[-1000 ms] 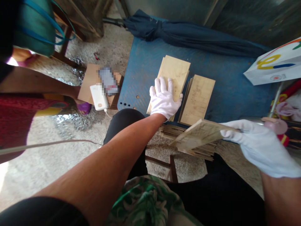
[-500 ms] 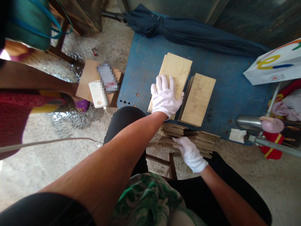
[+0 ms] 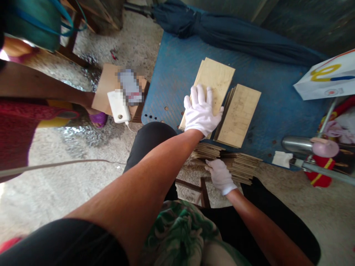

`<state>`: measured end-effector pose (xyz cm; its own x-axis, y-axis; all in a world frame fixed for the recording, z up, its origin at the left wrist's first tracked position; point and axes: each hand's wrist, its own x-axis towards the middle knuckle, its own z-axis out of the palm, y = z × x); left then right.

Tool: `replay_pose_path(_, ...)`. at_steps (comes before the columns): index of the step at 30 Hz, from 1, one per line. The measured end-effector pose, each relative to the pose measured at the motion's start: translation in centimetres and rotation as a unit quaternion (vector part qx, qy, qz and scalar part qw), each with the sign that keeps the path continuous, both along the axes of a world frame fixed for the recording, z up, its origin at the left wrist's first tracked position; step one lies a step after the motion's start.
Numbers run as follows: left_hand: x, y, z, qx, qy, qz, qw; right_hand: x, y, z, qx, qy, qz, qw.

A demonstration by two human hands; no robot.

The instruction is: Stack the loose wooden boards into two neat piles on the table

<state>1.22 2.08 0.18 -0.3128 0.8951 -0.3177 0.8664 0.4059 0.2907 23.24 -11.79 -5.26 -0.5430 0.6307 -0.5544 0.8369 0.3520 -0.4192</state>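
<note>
Here, a white-gloved left hand [image 3: 202, 111] lying flat, fingers apart, on a stack of thin wooden boards [image 3: 215, 79] atop a blue metal bench [image 3: 169, 92], with a second stack [image 3: 238, 115] just beside it. Below the bench edge, a white-gloved right hand [image 3: 220, 176] against a lower pile of boards [image 3: 241, 168], grip impossible to tell.

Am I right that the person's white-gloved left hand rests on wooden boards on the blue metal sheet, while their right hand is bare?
The right hand is not bare: the head view shows it gloved in white as well, at a stack of thin boards. The rest stands as you said.
</note>
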Motion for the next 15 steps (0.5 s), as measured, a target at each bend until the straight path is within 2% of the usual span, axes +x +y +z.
replay_pose_path(5, -0.1, 0.0, 0.0, -0.007, -0.005, -0.001, 1.000, 1.2, -1.0, -0.9, 0.016, 0.086, -0.031, 0.996)
replay_pose_path(8, -0.1, 0.0, 0.0, -0.005, -0.013, -0.002, 1.000, 1.4, -1.4, -1.3, -0.009, 0.131, -0.060, 0.990)
replay_pose_path(15, 0.0, 0.0, 0.0, -0.002, -0.002, 0.001, 1.000, 1.5, -1.1, -2.7, -0.034, 0.088, -0.075, 0.993)
